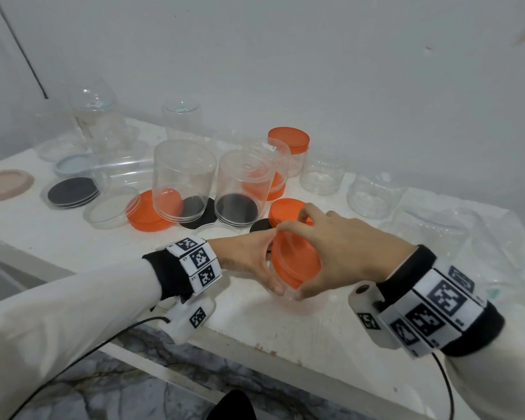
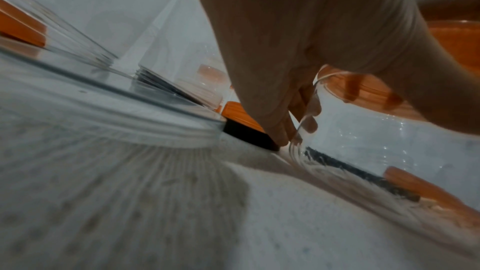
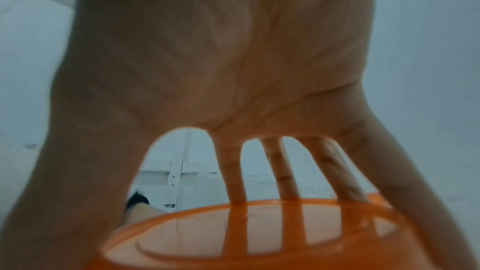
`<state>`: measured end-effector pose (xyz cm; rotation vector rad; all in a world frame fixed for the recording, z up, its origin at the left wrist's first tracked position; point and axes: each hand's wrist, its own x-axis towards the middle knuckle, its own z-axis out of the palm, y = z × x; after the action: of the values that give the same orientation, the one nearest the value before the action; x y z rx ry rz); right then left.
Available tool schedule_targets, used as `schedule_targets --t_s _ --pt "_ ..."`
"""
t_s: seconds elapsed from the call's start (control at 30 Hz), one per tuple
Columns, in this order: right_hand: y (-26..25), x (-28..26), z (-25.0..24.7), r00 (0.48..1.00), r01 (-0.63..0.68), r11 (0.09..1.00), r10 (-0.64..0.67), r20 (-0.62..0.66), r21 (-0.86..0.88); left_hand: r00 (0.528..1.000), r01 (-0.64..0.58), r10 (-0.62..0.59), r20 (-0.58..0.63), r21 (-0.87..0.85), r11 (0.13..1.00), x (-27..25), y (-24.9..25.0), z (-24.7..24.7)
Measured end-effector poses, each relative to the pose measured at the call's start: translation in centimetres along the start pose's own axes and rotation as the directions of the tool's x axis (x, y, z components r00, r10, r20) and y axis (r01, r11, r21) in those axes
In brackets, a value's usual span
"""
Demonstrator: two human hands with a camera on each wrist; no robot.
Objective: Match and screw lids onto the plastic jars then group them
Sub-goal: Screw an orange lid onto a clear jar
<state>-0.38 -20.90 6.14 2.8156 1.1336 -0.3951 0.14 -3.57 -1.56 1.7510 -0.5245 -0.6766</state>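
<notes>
A clear plastic jar [image 1: 288, 298] stands near the table's front edge with an orange lid [image 1: 291, 265] tilted on its mouth. My left hand [image 1: 267, 262] grips the jar's side, thumb toward me and fingers behind it. My right hand [image 1: 312, 256] arches over the lid, with thumb and fingers curled round its rim. The left wrist view has my fingers [image 2: 275, 122] wrapped on the clear jar [image 2: 376, 147] under the orange lid [image 2: 363, 87]. Seen from the right wrist, my spread fingers [image 3: 283, 171] sit on the far rim of the orange lid [image 3: 259, 231].
Two tall clear jars [image 1: 184, 180] [image 1: 243, 189] stand upside down behind my hands. Loose orange lids [image 1: 147, 213] [image 1: 285, 209], black lids [image 1: 73, 189] and a pink lid [image 1: 5, 184] lie around. An orange-lidded jar [image 1: 288, 144] and open jars [image 1: 373, 195] stand at the back right, clear plastic wrap [image 1: 455, 237] beyond.
</notes>
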Motion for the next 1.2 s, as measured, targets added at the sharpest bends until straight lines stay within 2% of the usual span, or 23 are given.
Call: schedule_targets --t_s 0.23,0.4,0.5,0.63,0.7,0.87,0.97,1.03,1.1,1.13,1.2 --pt "0.2 0.1 0.1 0.996 0.081 0.997 -0.081 0.024 -0.014 0.999 -0.016 0.017 -0.037 0.028 0.999 0.2 -0.5 -0.1" --pt "0.6 0.1 -0.3 0.987 0.13 0.985 -0.14 0.084 0.114 0.999 -0.022 0.025 -0.042 0.069 0.997 0.1 -0.5 -0.2" --pt "0.9 0.0 -0.4 0.993 0.087 0.992 -0.093 0.066 0.091 1.0 -0.012 0.013 -0.025 0.017 1.0 0.2 -0.5 -0.2" --pt "0.3 -0.1 -0.2 0.999 -0.043 0.996 0.044 0.004 -0.079 1.0 0.019 -0.019 -0.002 0.024 1.0 0.3 -0.6 -0.2" --pt "0.1 -0.2 0.1 0.998 -0.068 0.991 0.067 -0.007 -0.118 1.0 0.023 -0.023 -0.002 0.024 0.999 0.3 -0.6 -0.2" --pt "0.7 -0.6 -0.7 0.981 0.112 0.985 -0.13 0.144 0.131 0.999 0.025 -0.025 -0.022 0.028 0.999 0.3 -0.6 -0.1" --pt "0.2 -0.6 -0.4 0.995 0.08 0.996 -0.082 0.06 0.038 0.999 0.04 -0.039 -0.032 0.042 0.998 0.3 -0.6 -0.1" --pt "-0.5 -0.3 -0.1 0.999 -0.015 0.993 0.01 -0.04 -0.113 0.999 0.05 -0.05 -0.02 0.029 0.998 0.3 -0.6 -0.1" --pt "-0.6 0.0 0.2 0.994 -0.083 0.976 0.067 -0.085 -0.203 0.998 0.059 -0.059 -0.008 0.049 0.997 0.3 -0.5 -0.1" --pt "-0.3 0.0 0.3 0.996 -0.071 0.981 0.06 -0.068 -0.182 0.998 0.062 -0.061 -0.011 0.056 0.997 0.3 -0.5 -0.1" --pt "0.5 -0.1 0.1 0.999 0.032 0.999 -0.033 0.02 0.023 0.998 0.057 -0.056 -0.024 0.041 0.998 0.2 -0.4 -0.1"
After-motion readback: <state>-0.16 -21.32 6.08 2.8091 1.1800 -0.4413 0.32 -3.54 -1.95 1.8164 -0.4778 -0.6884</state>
